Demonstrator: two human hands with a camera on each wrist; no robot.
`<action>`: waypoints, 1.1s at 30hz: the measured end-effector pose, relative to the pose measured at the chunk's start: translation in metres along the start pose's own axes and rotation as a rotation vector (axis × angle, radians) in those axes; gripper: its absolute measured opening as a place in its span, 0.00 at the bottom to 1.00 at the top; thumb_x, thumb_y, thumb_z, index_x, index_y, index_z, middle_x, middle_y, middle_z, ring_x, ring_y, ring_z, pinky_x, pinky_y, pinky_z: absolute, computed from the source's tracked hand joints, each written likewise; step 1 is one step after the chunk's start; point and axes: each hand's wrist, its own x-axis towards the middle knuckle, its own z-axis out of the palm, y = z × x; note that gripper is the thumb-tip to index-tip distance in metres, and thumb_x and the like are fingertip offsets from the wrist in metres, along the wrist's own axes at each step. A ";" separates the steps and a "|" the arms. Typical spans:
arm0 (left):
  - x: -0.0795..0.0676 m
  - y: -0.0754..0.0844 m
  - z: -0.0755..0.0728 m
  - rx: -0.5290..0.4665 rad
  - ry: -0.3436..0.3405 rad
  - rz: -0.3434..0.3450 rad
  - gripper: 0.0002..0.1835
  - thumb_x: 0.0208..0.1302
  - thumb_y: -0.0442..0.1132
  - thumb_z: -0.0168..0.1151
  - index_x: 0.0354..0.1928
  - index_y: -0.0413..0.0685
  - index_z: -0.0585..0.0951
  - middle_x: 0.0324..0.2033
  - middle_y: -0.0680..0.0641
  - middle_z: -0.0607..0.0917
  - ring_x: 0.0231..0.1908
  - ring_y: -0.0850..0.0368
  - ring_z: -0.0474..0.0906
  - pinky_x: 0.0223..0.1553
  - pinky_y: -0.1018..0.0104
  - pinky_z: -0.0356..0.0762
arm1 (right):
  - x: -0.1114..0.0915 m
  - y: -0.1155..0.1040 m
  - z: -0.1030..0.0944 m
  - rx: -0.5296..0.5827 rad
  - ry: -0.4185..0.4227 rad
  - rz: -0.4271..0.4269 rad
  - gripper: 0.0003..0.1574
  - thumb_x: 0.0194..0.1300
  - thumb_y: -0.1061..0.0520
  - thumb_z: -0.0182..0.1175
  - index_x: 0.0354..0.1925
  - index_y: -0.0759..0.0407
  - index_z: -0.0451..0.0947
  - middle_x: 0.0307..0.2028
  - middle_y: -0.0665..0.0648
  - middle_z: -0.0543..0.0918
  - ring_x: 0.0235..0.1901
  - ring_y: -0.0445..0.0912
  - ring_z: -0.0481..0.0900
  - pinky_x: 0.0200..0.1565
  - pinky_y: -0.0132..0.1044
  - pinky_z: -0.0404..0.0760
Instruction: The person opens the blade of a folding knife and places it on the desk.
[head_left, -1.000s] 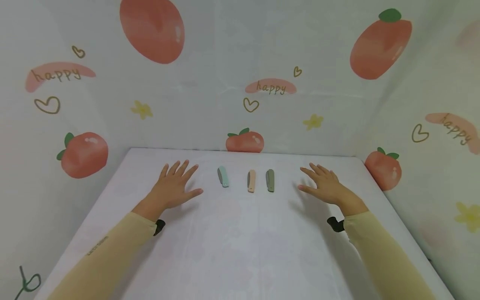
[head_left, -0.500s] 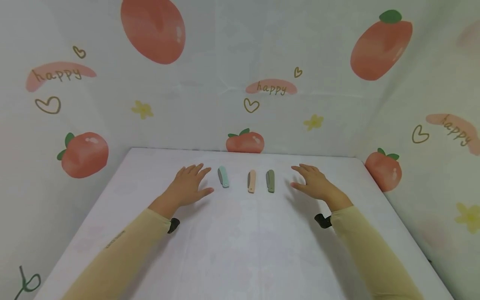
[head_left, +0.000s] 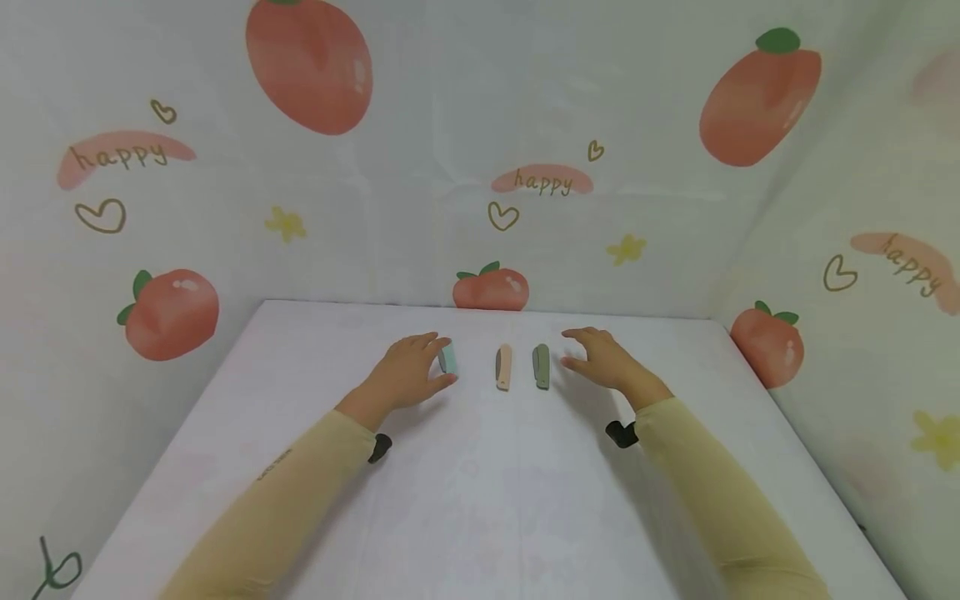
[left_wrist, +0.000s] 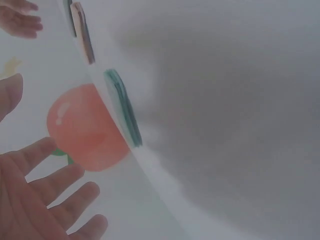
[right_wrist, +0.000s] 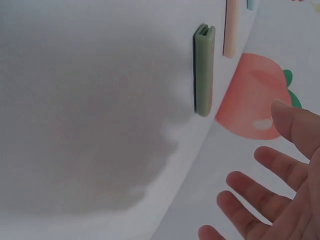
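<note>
**Bare left hand [head_left: 403,372] over a slim mint-green folding tool [head_left: 448,359], bare right hand [head_left: 606,361] beside a slim olive-green folding tool [head_left: 542,367]**

Head view: the mint tool lies folded on a smooth white tabletop [head_left: 480,508], partly hidden by the left hand's fingers. A slim peach-coloured folding tool [head_left: 505,367] lies between it and the olive one. All are narrow, with rounded ends; the peach one shows a grey strip along its left side. Both hands hold nothing, fingers gently bent, thumbs wide of the fingertips. Smooth cream sleeves [head_left: 251,500] end at the wrists, with a small black piece [head_left: 381,448] under each. Behind hangs a lightly creased white backdrop [head_left: 427,142] printed with glossy red fruits.

Left wrist view: the left fingers are spread wide, apart from the mint tool, whose layered long edge shows lengthwise lines. A soft shadow [left_wrist: 225,110] blurs the white surface.

Right wrist view: the right fingers are also spread, apart from the olive tool. Its matte, plastic-looking body has a narrow slot at one end.
</note>
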 end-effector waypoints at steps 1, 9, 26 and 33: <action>0.002 0.001 0.001 -0.009 0.002 0.002 0.38 0.70 0.60 0.58 0.73 0.47 0.65 0.71 0.37 0.67 0.69 0.37 0.63 0.69 0.43 0.57 | 0.002 -0.001 0.001 0.001 -0.004 0.003 0.36 0.72 0.51 0.62 0.71 0.64 0.65 0.68 0.70 0.68 0.68 0.67 0.61 0.67 0.61 0.59; 0.011 0.014 0.007 -0.072 0.006 -0.007 0.35 0.71 0.59 0.58 0.71 0.46 0.68 0.69 0.40 0.70 0.68 0.40 0.65 0.67 0.44 0.62 | 0.015 -0.004 0.009 0.027 -0.038 0.023 0.35 0.72 0.51 0.61 0.70 0.64 0.66 0.63 0.70 0.73 0.65 0.65 0.66 0.65 0.59 0.64; 0.025 0.036 0.017 -0.182 -0.010 -0.049 0.32 0.72 0.57 0.57 0.70 0.48 0.69 0.68 0.43 0.72 0.68 0.43 0.66 0.66 0.46 0.63 | 0.045 -0.009 0.023 0.019 -0.136 0.088 0.34 0.70 0.52 0.62 0.68 0.65 0.69 0.49 0.65 0.80 0.50 0.58 0.76 0.56 0.53 0.73; 0.032 0.045 0.023 -0.212 -0.017 -0.038 0.31 0.72 0.56 0.58 0.69 0.47 0.70 0.68 0.43 0.72 0.69 0.45 0.66 0.68 0.50 0.61 | 0.055 -0.009 0.028 0.010 -0.180 0.109 0.34 0.70 0.52 0.64 0.67 0.67 0.69 0.42 0.61 0.82 0.39 0.51 0.77 0.47 0.47 0.77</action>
